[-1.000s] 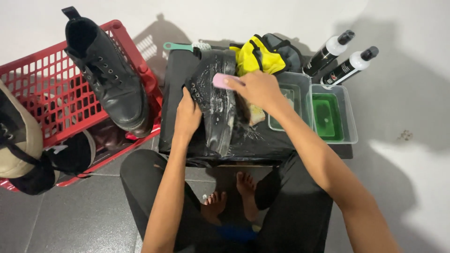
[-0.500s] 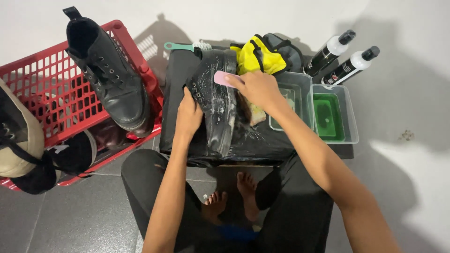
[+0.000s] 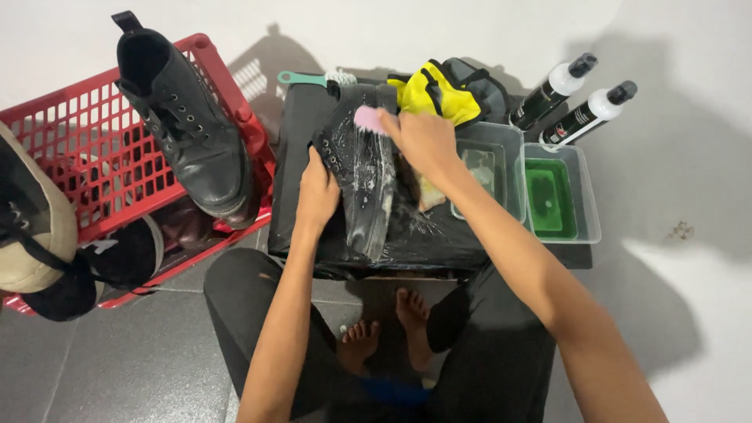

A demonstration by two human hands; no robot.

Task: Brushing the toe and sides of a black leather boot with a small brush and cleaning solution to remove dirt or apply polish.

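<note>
A wet, soapy black shoe (image 3: 365, 180) lies on a black plastic-covered box (image 3: 298, 157) in front of me. My left hand (image 3: 316, 193) presses on the shoe's left side and holds it steady. My right hand (image 3: 423, 141) grips a pink brush (image 3: 368, 119) at the shoe's far end, bristles against the leather. Foam streaks run down the middle of the shoe.
A red plastic crate (image 3: 86, 133) at the left carries a black lace-up boot (image 3: 188, 133) on its rim and other shoes inside. Two clear tubs (image 3: 583, 184), one with green liquid, sit at the right with two black spray bottles (image 3: 576, 98). Yellow gloves (image 3: 435, 94) and a teal brush (image 3: 313, 78) lie behind.
My right hand with the pink brush has shifted slightly along the far end of the shoe. The left hand has stayed in place.
</note>
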